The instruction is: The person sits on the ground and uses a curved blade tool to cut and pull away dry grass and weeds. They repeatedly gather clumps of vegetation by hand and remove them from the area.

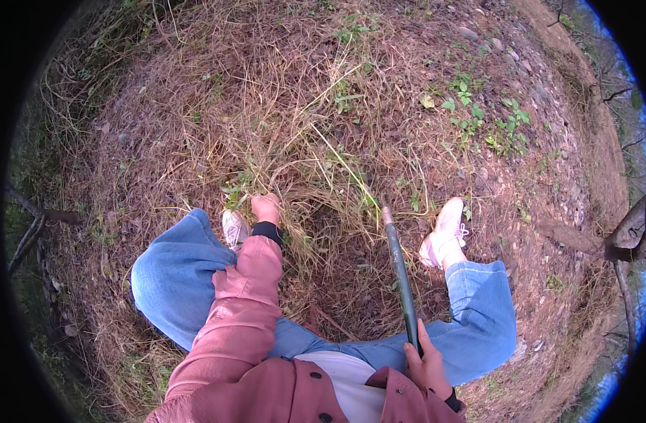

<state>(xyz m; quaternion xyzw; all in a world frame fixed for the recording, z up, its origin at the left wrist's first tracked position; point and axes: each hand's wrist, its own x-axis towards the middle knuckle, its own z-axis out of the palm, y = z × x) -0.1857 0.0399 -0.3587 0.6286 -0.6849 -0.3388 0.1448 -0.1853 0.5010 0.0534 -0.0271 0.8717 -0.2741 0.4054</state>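
My left hand (pixel 266 209) is closed in a fist low over the ground, beside my left shoe. Dry grass (pixel 305 204) comes out around its fingers, and the hand looks shut on a bunch of it. My right hand (pixel 429 363) grips the near end of a dark green rod-like tool handle (pixel 400 271) in front of my right thigh. The handle slants forward and slightly left, ending in a pale brownish tip (pixel 387 214) among the grass. Whether a blade is fixed at that tip cannot be made out.
My pink shoes (pixel 446 229) stand wide apart on straw-covered ground (pixel 266 92). A long yellowish stalk (pixel 345 167) lies near the handle's tip. Green leafy weeds (pixel 471 113) grow at the far right. Bare branches (pixel 622 236) stick in at the right edge, others (pixel 30 218) at the left.
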